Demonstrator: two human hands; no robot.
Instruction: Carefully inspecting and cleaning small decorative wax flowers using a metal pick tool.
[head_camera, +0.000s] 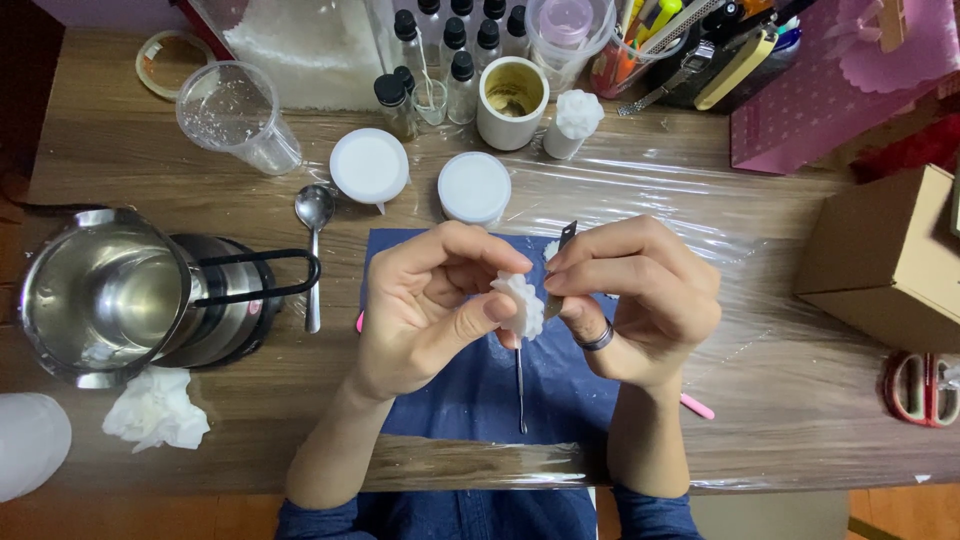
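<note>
A white flower-shaped wax piece (522, 303) is pinched by the left hand (428, 305) and a small metal blade (562, 258) is gripped by the right hand (640, 300), above a blue mat (470, 395) near the worktop's (780, 400) front edge.

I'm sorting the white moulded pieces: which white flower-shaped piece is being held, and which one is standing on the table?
The white flower pinched between left hand and right hand is held; the other flower piece stands beside the cream cup.

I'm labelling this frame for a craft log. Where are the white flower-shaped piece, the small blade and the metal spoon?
white flower-shaped piece (524, 303), head view, on its scalloped face between the fingers.
small blade (566, 238), head view, on the upper metal tip.
metal spoon (314, 206), head view, on its bowl.
</note>
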